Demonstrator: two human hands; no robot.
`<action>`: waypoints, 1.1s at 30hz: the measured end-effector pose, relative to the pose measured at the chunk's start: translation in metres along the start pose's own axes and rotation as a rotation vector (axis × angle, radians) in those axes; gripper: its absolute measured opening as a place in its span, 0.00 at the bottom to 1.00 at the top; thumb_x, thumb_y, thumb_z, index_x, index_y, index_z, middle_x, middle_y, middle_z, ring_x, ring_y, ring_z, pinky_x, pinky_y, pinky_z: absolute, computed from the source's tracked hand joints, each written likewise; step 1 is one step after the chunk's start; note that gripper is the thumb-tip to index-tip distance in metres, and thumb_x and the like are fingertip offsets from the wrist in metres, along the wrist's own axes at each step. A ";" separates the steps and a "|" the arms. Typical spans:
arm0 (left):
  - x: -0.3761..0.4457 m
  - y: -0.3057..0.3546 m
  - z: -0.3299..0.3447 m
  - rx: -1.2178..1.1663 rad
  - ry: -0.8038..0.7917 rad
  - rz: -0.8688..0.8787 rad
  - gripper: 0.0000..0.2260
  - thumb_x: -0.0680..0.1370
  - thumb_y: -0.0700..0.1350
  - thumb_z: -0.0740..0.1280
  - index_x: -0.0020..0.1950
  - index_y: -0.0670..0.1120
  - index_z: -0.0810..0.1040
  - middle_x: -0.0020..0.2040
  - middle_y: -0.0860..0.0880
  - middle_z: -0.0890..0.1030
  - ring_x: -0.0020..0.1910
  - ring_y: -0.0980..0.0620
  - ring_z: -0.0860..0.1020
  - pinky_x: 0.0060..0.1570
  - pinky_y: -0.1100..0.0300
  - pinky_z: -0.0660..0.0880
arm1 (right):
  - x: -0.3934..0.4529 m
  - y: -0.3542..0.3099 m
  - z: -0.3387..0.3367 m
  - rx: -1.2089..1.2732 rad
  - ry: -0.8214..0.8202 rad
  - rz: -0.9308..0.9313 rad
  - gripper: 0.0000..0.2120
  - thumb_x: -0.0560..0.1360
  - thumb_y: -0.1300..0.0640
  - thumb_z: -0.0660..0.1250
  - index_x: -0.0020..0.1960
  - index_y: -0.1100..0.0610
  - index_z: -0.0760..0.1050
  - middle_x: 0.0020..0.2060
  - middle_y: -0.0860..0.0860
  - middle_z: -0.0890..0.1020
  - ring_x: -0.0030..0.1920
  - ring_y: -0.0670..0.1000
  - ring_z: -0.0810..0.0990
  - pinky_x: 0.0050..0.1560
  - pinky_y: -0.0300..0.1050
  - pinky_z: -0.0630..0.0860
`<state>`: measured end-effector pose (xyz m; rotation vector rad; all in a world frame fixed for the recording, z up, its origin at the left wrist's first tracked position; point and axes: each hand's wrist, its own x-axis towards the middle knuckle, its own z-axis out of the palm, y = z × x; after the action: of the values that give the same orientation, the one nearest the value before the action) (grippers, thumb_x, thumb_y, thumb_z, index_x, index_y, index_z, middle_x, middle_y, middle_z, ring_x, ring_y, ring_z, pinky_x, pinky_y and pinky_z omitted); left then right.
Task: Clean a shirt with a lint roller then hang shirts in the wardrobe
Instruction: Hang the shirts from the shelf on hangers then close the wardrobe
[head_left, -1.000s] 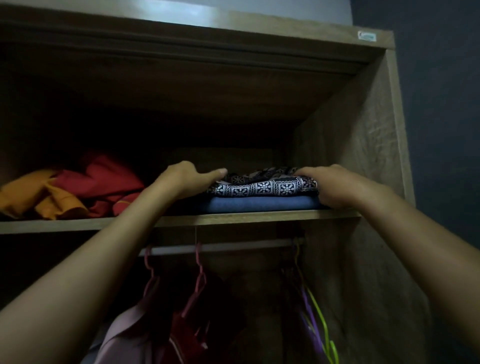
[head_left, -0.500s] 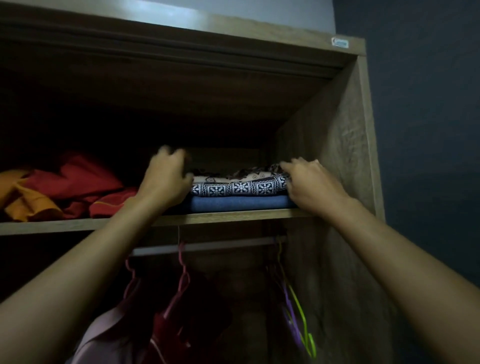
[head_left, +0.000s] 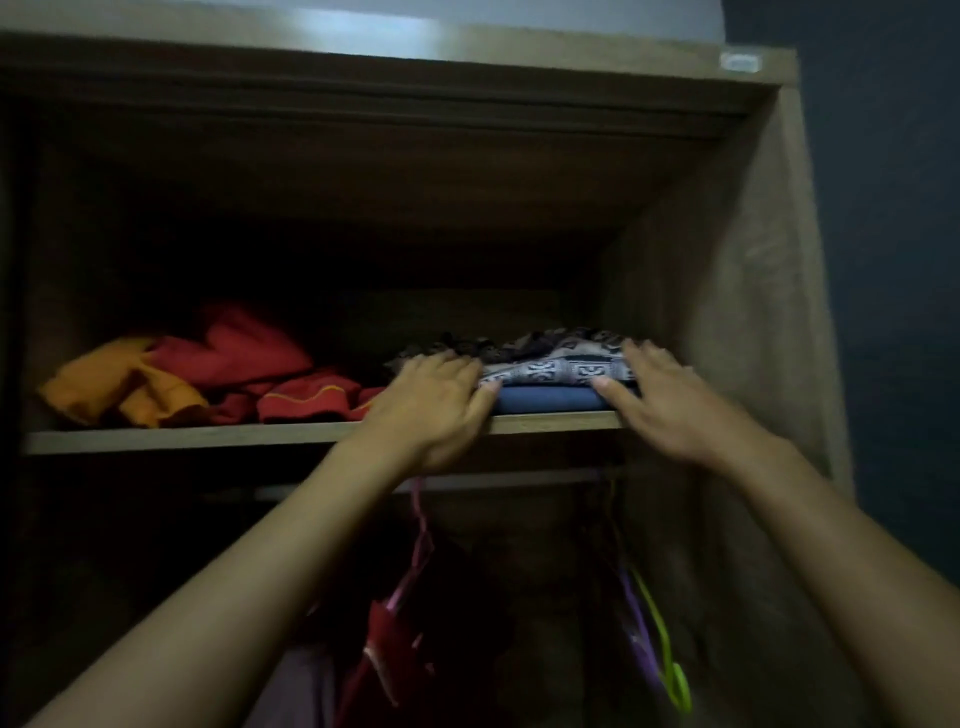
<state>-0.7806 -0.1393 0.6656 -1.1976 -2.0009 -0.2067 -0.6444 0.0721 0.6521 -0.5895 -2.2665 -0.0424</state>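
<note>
Both arms reach up to the shelf (head_left: 208, 434) of the open wardrobe (head_left: 753, 312). A folded patterned shirt (head_left: 561, 370), black and white, lies on top of a folded blue cloth (head_left: 545, 401) at the right end of the shelf, close to the wardrobe's side wall. The left hand (head_left: 436, 400) rests on the left end of this pile, its fingers straight and slightly spread over the top of the shirt, the thumb lying along the front fold. The right hand (head_left: 660, 395) covers the right end, fingers stretched flat and a little apart over the shirt's top, the thumb pointing left across the front edge where shirt and blue cloth meet. Neither hand curls round the cloth; the shirt sits between the two palms.

To the left on the same shelf lie crumpled red clothes (head_left: 249, 364) and, further left, an orange cloth (head_left: 119, 384), touching each other.

Below the shelf runs a pale rail (head_left: 493, 480), partly hidden behind the left wrist. A pink hanger (head_left: 421, 525) hangs from it with a red garment (head_left: 389, 654) beneath, and green and purple hangers (head_left: 660, 649) hang near the right wall. The lower compartment is very dark and the garments there are hard to make out; the whole view is slightly blurred. The far ends of the shirt are hidden under the hands.
</note>
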 end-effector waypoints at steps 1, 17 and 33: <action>-0.001 -0.001 0.000 -0.017 -0.004 -0.002 0.27 0.81 0.56 0.44 0.74 0.43 0.63 0.74 0.45 0.66 0.74 0.48 0.61 0.72 0.55 0.55 | 0.000 -0.001 0.001 0.004 0.012 0.007 0.39 0.76 0.33 0.45 0.79 0.56 0.48 0.78 0.57 0.54 0.78 0.53 0.52 0.75 0.54 0.52; -0.112 -0.161 -0.047 0.173 0.289 -0.431 0.29 0.82 0.54 0.48 0.78 0.42 0.43 0.79 0.43 0.42 0.77 0.47 0.40 0.74 0.51 0.41 | 0.003 -0.242 0.024 0.582 0.203 -0.482 0.33 0.78 0.38 0.58 0.78 0.42 0.49 0.78 0.49 0.54 0.78 0.49 0.46 0.73 0.45 0.50; -0.132 -0.188 -0.022 -0.037 0.136 -0.477 0.28 0.82 0.57 0.42 0.78 0.46 0.39 0.78 0.49 0.39 0.76 0.55 0.37 0.74 0.54 0.37 | 0.044 -0.282 0.046 0.488 -0.050 -0.330 0.18 0.74 0.53 0.66 0.62 0.48 0.66 0.52 0.58 0.77 0.50 0.60 0.78 0.49 0.46 0.71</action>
<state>-0.8871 -0.3421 0.6341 -0.6889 -2.1381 -0.5484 -0.8224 -0.1523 0.6930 0.0411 -2.2833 0.3550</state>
